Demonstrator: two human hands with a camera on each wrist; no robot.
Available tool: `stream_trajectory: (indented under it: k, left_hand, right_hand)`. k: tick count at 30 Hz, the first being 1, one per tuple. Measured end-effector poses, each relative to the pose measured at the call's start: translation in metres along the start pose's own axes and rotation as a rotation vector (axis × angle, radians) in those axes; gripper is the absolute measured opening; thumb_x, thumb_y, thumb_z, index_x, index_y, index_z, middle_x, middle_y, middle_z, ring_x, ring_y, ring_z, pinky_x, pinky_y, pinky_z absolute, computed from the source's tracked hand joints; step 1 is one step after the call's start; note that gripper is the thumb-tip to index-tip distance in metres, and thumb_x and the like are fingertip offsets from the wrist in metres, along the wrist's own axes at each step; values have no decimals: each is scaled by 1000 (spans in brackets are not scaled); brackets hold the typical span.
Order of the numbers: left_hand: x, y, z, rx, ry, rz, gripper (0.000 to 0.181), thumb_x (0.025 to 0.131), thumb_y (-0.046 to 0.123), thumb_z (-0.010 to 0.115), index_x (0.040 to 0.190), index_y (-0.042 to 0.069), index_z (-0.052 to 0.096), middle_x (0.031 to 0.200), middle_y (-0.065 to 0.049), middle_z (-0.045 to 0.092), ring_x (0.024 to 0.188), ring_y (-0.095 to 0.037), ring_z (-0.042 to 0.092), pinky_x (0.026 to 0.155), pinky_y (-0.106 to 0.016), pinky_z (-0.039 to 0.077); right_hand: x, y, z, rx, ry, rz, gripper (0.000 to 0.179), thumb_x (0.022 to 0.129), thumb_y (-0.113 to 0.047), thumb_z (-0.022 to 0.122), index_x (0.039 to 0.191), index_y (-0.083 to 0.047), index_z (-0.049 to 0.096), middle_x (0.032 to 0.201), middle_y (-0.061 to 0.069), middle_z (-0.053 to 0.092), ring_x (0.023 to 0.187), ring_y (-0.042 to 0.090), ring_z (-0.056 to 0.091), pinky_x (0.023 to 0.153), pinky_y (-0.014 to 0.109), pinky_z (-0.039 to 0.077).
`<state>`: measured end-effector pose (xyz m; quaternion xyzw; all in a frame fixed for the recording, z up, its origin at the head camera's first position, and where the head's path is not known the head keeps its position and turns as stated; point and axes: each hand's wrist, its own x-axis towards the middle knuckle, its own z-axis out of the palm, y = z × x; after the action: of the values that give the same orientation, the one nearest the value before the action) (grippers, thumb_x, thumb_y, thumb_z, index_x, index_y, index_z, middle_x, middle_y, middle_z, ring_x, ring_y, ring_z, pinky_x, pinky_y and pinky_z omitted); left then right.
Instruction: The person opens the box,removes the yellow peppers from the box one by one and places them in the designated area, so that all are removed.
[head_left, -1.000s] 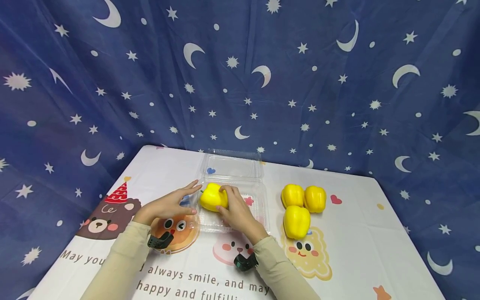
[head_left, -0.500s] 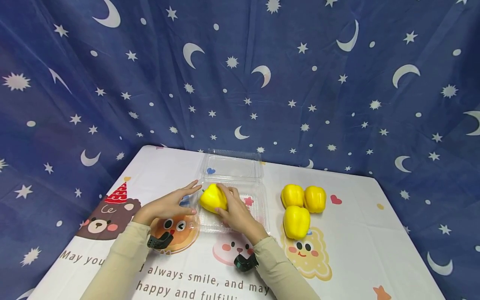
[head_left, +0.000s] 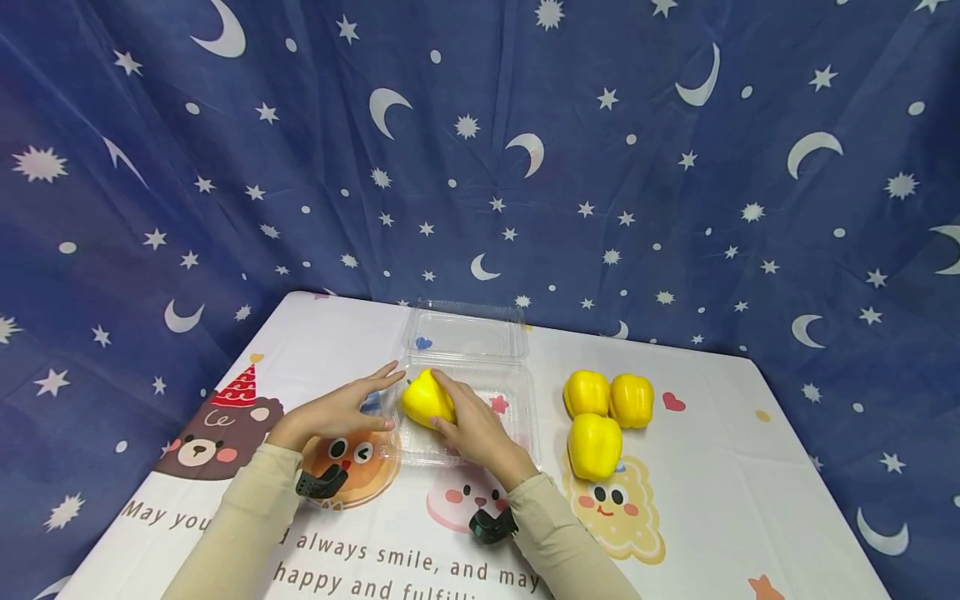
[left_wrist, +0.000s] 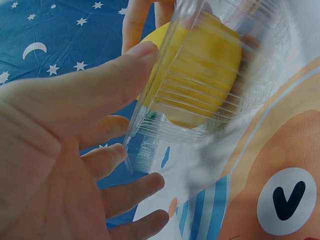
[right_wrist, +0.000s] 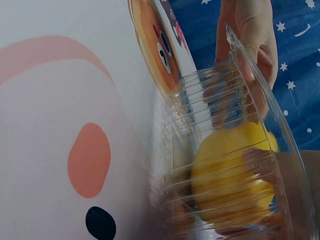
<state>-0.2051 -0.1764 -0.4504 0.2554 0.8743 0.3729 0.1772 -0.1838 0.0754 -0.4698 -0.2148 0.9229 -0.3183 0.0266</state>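
A yellow bell pepper (head_left: pixel 427 398) sits in the left part of a clear plastic clamshell box (head_left: pixel 517 448), its stem facing left. My right hand (head_left: pixel 478 423) grips it from the right, fingers over its far side and thumb on the near side. At the box's left edge is my left hand (head_left: pixel 337 408), fingers extended and spread, holding no pepper. The left wrist view has the left thumb (left_wrist: pixel 142 52) by the box rim, and the pepper shows through the ribbed wall. Through that wall the right wrist view also shows the pepper (right_wrist: pixel 225 170).
The box's lid (head_left: pixel 467 333) lies folded back toward the curtain (head_left: pixel 480 167). Three more yellow bell peppers (head_left: pixel 595 446) stand grouped to the right of the box. A white printed cloth (head_left: pixel 720 467) covers the table.
The pepper has turned in my right hand, its stem end tipping slightly upward, and the right fingers have shifted over its top. My left hand has stayed in place.
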Motion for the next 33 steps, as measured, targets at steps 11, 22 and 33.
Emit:
stream_trajectory:
  k: [11,22,33]
  left_hand:
    - [-2,0,0,1,3,-8,79,93,21,72,158,5,31,170,-20,10,154,-51,15,120,-72,19]
    - [-2,1,0,3,2,-23,79,93,21,72,159,6,31,171,-19,10,155,-50,15,120,-72,19]
    - [-2,0,0,5,4,-8,78,93,20,72,158,6,32,171,-19,10,155,-50,15,121,-71,19]
  right_hand:
    - [0,0,-1,-8,13,21,75,93,-28,73,158,-24,36,141,12,60,117,25,62,99,47,54]
    - [-2,0,0,-22,22,43,74,92,-29,74,157,-26,38,141,10,61,117,24,62,100,46,54]
    - [-7,-2,-8,-26,39,38,74,93,-28,73,157,-24,37,142,12,60,118,26,63,101,47,54]
